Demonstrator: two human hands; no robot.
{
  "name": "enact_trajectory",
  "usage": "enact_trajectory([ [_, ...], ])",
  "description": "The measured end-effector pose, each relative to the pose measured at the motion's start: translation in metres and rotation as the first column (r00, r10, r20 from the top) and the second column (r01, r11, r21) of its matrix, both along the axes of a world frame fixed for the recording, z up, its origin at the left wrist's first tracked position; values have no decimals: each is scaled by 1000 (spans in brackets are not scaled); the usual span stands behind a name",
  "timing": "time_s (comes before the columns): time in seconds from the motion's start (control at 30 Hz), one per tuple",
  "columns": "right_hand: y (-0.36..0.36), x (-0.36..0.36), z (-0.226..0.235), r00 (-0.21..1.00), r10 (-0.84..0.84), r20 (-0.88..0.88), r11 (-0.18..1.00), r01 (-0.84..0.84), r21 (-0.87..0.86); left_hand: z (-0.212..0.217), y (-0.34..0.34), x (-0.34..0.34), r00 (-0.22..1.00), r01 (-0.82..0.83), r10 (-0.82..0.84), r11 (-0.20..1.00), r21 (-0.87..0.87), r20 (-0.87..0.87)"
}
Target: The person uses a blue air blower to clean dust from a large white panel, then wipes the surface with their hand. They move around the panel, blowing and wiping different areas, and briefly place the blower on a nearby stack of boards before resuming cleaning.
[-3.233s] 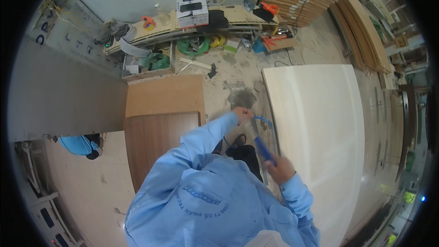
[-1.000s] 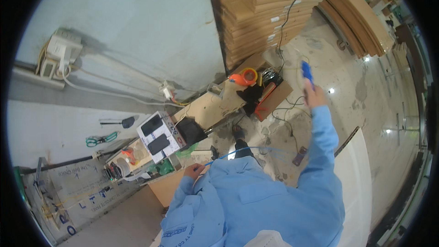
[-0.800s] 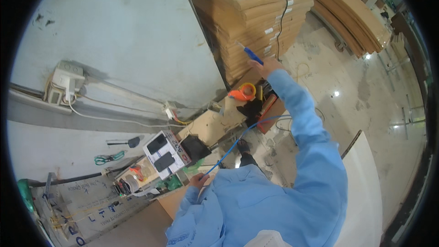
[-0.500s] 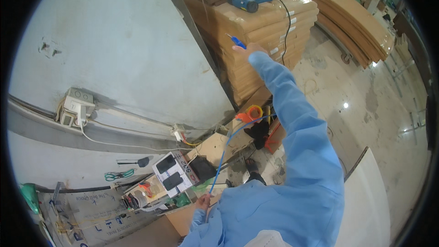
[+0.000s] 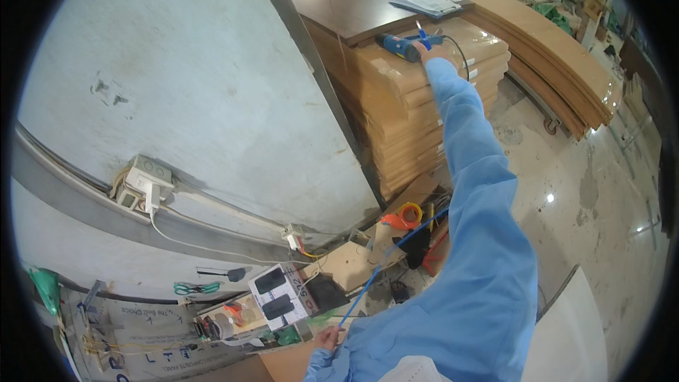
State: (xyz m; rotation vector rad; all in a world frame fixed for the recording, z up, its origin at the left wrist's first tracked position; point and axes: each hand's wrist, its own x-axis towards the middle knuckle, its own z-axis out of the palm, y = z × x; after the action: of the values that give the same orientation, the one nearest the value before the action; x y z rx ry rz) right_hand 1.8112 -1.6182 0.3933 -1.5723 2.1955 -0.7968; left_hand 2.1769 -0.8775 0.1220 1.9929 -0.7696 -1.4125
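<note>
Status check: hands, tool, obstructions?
Right hand with blue pen reaching blue power drill atop board stack. Left hand low, gripping blue hose. Nothing between.

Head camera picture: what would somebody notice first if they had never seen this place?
Probably the long blue sleeve stretching up the middle to the right hand, which holds a small blue tool by a blue power tool atop a tall stack of tan boards. At the bottom, the left hand pinches a thin blue hose. The big grey wall fills the left.
</note>
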Motion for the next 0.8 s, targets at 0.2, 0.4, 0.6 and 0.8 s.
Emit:
enact_trajectory([
  [0.2, -20, -60, 0, 991, -126, 52, 991, 124, 44, 0, -13, -2, 997, -66, 67, 998, 19, -36],
  [0.4, -11, -107, -7, 986, -158, -60, 985, 161, 56, -5, -13, 0, 1000, 4, -4, 1000, 11, 7],
  [0.6, -1, -40, 25, 967, 248, -53, 969, -249, 4, -2, -38, -5, 988, 156, -156, 987, 49, -3],
  [0.8, -5, 69, 58, 967, 254, -5, 967, -254, 0, 10, -75, -1, 959, 284, -284, 959, -19, 18],
])
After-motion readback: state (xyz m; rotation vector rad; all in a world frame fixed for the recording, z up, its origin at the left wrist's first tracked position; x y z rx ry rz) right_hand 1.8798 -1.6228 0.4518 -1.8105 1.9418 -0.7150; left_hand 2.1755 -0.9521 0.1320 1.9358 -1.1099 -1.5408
